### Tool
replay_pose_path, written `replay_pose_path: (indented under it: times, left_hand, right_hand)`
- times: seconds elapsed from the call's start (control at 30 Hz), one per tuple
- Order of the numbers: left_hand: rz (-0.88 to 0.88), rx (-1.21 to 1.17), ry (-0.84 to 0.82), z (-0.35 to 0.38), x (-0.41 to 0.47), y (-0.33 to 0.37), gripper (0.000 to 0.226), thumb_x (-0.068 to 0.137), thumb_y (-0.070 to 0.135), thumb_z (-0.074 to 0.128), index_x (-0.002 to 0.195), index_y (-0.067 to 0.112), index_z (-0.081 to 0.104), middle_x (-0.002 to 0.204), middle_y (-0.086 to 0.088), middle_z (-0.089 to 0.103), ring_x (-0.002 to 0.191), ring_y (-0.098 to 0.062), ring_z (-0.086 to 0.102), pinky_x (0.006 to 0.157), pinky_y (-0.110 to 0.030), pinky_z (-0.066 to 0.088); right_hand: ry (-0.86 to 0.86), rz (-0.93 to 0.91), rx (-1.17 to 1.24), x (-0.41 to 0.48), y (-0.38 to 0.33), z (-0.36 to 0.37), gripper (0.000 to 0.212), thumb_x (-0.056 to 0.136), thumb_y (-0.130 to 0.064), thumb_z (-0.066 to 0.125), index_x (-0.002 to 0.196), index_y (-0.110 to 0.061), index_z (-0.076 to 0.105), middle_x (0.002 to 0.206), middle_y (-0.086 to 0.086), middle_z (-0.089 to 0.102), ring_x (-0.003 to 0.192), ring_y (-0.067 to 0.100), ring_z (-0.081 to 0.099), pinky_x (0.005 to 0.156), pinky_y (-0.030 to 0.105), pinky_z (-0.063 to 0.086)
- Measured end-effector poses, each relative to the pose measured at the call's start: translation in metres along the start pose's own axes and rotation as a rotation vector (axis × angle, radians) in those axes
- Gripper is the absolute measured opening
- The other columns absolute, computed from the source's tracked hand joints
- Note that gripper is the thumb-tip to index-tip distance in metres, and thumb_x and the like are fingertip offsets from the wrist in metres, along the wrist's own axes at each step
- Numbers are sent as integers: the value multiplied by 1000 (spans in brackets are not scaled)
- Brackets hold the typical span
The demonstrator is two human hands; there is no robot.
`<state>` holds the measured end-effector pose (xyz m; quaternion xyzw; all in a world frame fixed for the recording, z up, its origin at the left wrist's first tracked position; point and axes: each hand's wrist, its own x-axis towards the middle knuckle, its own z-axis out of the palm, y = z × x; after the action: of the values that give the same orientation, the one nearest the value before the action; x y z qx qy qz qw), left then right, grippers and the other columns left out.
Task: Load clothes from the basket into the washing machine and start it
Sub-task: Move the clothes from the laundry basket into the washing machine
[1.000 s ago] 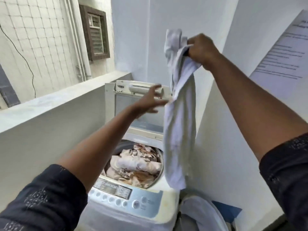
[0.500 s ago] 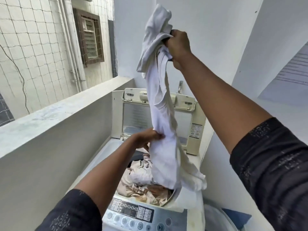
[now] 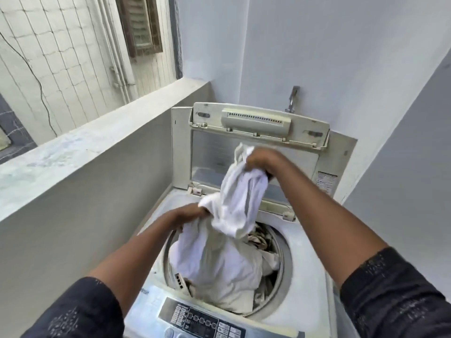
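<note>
My right hand (image 3: 262,161) has its fingers clamped on the top of the white garment (image 3: 234,203). My left hand (image 3: 192,215) grips it lower, and the bulk sags into the washing machine (image 3: 307,262) drum beneath both. Behind my fingers the lid (image 3: 256,118) stands open; to their left is a concrete ledge (image 3: 73,147), and beyond them a white wall (image 3: 341,57).

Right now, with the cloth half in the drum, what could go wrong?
The cloth, gripped by the left hand and right hand, stands piled above the drum rim; a fold might hang over it and get caught when the lid shuts. It also looks bunched, so the load may wash unevenly.
</note>
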<state>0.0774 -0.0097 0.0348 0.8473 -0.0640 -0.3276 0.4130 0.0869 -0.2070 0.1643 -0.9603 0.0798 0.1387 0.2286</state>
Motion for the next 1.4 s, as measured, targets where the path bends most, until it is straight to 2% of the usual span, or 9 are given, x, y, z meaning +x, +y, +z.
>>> replay_pose_path:
  times: [0.17, 0.27, 0.37, 0.47, 0.6, 0.77, 0.97, 1.23, 1.4]
  left_hand:
    - [142, 222, -13, 21, 55, -56, 93, 64, 52, 75, 141, 15, 40, 143, -4, 46, 136, -21, 40, 114, -41, 32]
    - [-24, 608, -22, 40, 59, -76, 126, 62, 45, 82, 151, 16, -3, 159, -16, -1, 148, -32, -1, 120, -44, 11]
    - [-56, 677, -130, 61, 74, -94, 159, 26, 77, 74, 147, 31, -18, 155, -5, -29, 144, -37, -20, 114, -63, 8]
    - [-74, 810, -143, 74, 90, -107, 142, 43, 72, 76, 148, 35, -13, 155, 5, -28, 145, -35, -20, 104, -75, 7]
    - [-144, 857, -109, 90, 102, -142, 129, 57, 61, 78, 148, 37, -10, 159, 8, -10, 147, -30, -3, 108, -69, 13]
    - [-271, 796, 55, 96, 136, -188, 90, 86, 30, 58, 150, 22, -4, 158, -4, 9, 145, -27, 13, 115, -39, 24]
    - [-277, 488, 299, 91, 192, -199, 54, 98, 18, 38, 147, 4, 21, 150, -15, 31, 137, -27, 36, 111, -34, 31]
    - [-331, 479, 141, 68, 208, -192, 64, 91, 18, 48, 143, -8, 23, 146, -21, 39, 133, -30, 43, 108, -33, 37]
    - [-364, 374, 46, 59, 185, -167, 94, 83, 9, 57, 146, -6, -11, 152, -23, 24, 142, -29, 30, 111, -29, 30]
  right_hand:
    - [128, 336, -144, 30, 44, 98, 46, 94, -22, 44, 139, -13, 40, 149, 14, 30, 135, 37, 32, 108, 47, 31]
    - [-180, 176, -284, 28, 70, 160, 73, 87, -25, 61, 148, -17, 20, 157, 19, 0, 143, 44, 11, 115, 53, 19]
    - [-339, 139, -305, 25, 96, 216, 114, 71, -44, 77, 151, -30, -4, 154, 17, -27, 142, 46, -14, 112, 63, 2]
    - [-430, 172, -262, 23, 108, 259, 135, 61, -53, 81, 148, -28, -19, 150, 15, -36, 139, 44, -26, 106, 72, 1]
    - [-541, 259, -190, 25, 108, 305, 145, 58, -53, 83, 143, -24, -31, 149, 22, -35, 137, 47, -28, 98, 80, 6]
    - [-465, 304, -103, 52, 85, 363, 132, 66, -50, 78, 143, -33, -28, 154, 12, -29, 141, 41, -23, 101, 77, 4]
    - [-330, 198, -51, 136, 65, 379, 113, 79, -33, 72, 147, -33, -18, 157, 12, -21, 142, 38, -24, 103, 73, -3]
    - [-375, 130, -131, 156, 77, 353, 134, 61, -49, 82, 146, -33, -21, 153, 16, -31, 137, 38, -34, 103, 74, -2]
    - [-407, 157, -182, 137, 81, 337, 139, 55, -58, 81, 148, -29, -18, 154, 11, -31, 141, 36, -28, 107, 70, 6]
